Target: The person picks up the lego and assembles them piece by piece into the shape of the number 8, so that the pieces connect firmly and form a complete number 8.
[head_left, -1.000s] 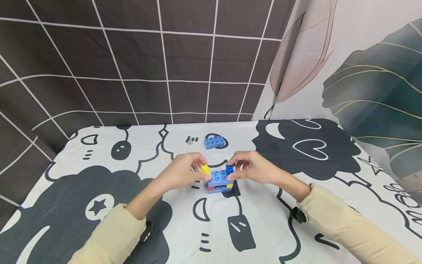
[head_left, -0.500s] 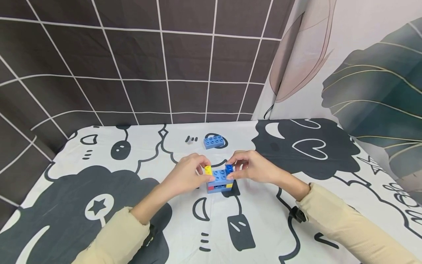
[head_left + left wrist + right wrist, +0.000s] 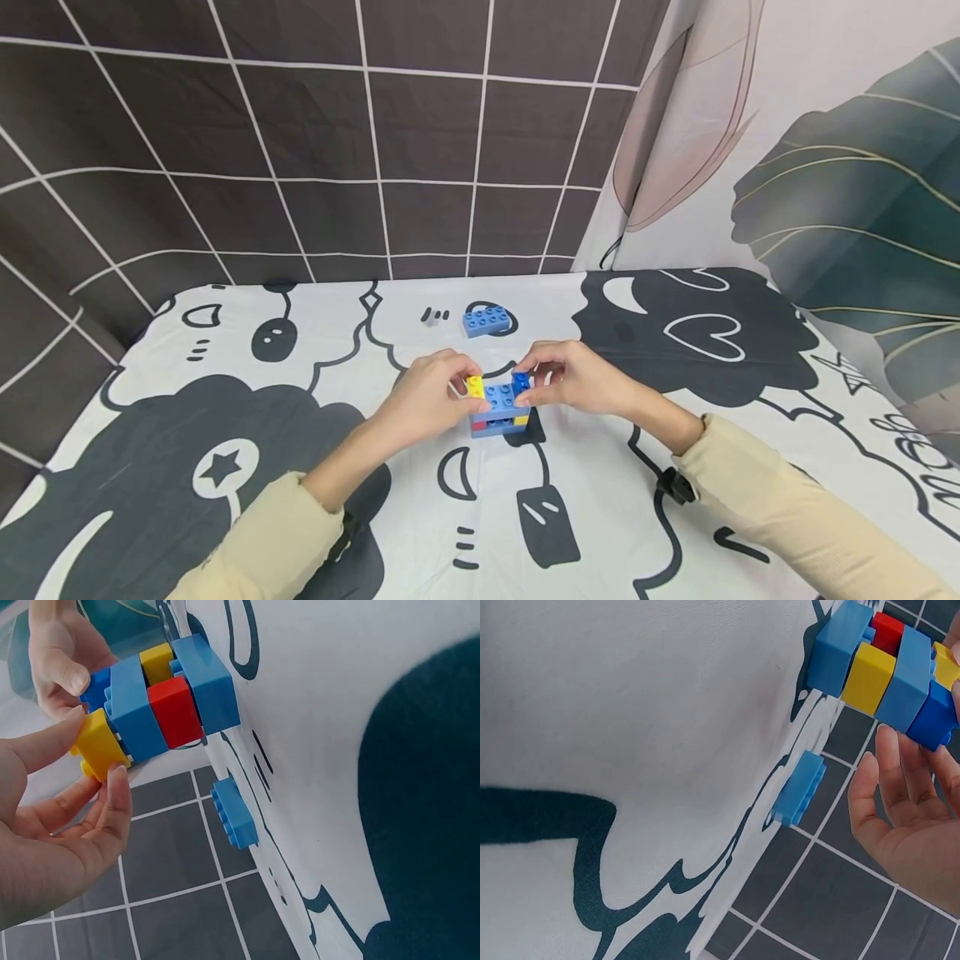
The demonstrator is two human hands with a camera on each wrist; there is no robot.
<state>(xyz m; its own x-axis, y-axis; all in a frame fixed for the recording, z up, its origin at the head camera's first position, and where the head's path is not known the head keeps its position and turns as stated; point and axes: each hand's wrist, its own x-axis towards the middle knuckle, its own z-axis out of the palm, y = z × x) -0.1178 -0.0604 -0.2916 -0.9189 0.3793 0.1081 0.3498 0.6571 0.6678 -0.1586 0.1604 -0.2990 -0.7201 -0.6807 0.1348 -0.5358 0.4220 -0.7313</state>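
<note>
Pinching from both ends: little brick tower [image 3: 500, 411] gets a two-sided hold

And it's all happening in mid-desk [image 3: 615, 517]! The left hand [image 3: 431, 392] has thumb and fingers pinching a yellow brick [image 3: 101, 746] at the tower's left end; studs show beneath it in the left wrist view, so it looks not quite seated. Across the way, the right hand [image 3: 581, 379] pinches a dark blue brick [image 3: 934, 716] at the right end, its spare fingers loosely spread, a grip that likely steadies everything against the push. Look at that build: the upper light-blue brick [image 3: 139, 709] bridges a red brick [image 3: 174, 711] and a lower yellow brick [image 3: 156, 664], one per end, presumably for even support, all on a bottom light-blue brick [image 3: 206, 682]. Beyond, a loose blue brick [image 3: 486, 321] lies apart, safely clear of both hands.
</note>
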